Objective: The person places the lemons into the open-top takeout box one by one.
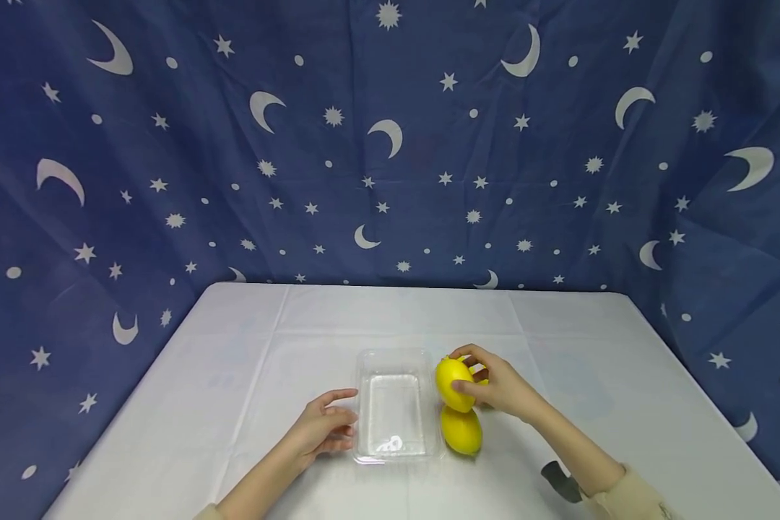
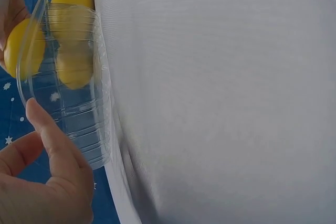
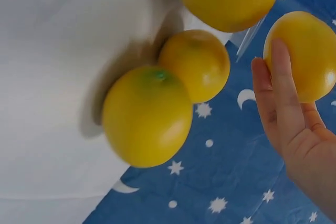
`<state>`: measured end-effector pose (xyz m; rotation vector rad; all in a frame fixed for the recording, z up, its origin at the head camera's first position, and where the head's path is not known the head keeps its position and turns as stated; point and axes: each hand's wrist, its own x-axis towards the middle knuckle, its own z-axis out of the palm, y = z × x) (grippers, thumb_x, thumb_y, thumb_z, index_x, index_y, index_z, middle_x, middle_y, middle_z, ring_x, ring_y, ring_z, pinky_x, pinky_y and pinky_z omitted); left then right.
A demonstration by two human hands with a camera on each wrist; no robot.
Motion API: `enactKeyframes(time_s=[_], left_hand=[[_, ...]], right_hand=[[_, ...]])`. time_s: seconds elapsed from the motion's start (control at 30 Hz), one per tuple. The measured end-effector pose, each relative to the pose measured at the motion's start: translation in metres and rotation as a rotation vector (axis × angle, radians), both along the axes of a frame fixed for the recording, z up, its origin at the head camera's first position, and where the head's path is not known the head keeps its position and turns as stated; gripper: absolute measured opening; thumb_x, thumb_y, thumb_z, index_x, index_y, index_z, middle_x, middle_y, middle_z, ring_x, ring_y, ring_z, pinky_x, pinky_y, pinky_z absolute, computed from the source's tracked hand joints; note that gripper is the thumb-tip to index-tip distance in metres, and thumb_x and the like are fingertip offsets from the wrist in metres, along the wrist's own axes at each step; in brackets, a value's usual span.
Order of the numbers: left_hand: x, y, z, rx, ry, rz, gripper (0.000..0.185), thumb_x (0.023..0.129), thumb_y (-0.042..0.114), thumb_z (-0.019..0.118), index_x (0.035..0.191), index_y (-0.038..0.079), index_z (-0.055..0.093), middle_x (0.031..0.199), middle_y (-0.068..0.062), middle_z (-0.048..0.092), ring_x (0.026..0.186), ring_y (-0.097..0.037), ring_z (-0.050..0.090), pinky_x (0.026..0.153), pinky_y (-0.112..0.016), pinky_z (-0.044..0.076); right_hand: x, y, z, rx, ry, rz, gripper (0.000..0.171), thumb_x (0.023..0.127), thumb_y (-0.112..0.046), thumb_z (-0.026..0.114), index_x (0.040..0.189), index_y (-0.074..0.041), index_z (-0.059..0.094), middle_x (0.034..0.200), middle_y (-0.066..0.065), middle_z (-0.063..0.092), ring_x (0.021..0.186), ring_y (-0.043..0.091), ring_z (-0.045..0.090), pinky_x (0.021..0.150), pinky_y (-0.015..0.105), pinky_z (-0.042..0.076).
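The right hand (image 1: 497, 386) is curling its fingers and thumb around a yellow lemon (image 1: 453, 384), holding it just beside the right edge of the clear plastic tray (image 1: 391, 404). In the right wrist view this hand (image 3: 294, 129) is partly cut off by the frame, and only some fingers are lying along the lemon (image 3: 304, 56), so I cannot tell how tightly it is gripping.

Below the held lemon, nearer to the person, a second lemon (image 1: 461, 430) is lying on the white tablecloth (image 1: 234, 347). The right wrist view is showing more lemons (image 3: 147, 116) close together, but from the head view they are mostly hidden behind the hand.

The left hand (image 1: 321, 426) is resting at the left edge of the tray, fingers relaxed and only a little bent, the fingertips touching the rim. In the left wrist view the thumb (image 2: 50, 140) is lying against the tray wall (image 2: 79, 108), and lemons are showing blurred through the plastic.
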<state>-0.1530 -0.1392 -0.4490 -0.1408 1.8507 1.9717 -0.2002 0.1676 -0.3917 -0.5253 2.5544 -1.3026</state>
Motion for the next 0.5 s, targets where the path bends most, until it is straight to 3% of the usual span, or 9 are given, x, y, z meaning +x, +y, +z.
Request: enactKeyframes(time_s=[0.3,0.5], left_hand=[[-0.002,-0.002,0.001,-0.010,-0.006,-0.003,0.057,0.086,0.006,0.060,0.137,-0.002,0.036,0.083,0.001,0.059,0.069,-0.007,0.059,0.064,-0.021,0.058],[-0.002,0.000,0.001,-0.014,-0.013,-0.011,0.055,0.086,0.005,0.059,0.136,-0.003,0.036,0.082,0.002,0.059,0.068,-0.006,0.059,0.063,-0.020,0.058]], right_hand=[[-0.006,-0.029,0.005,-0.050,-0.052,-0.036,0.041,0.085,-0.021,0.070,0.121,-0.011,0.053,0.119,0.022,0.054,0.087,0.021,0.062,0.063,0.032,0.059],[-0.011,-0.044,0.002,-0.073,-0.093,-0.020,0.041,0.085,-0.020,0.070,0.121,-0.011,0.054,0.116,0.019,0.053,0.080,0.019,0.060,0.062,0.031,0.058]])
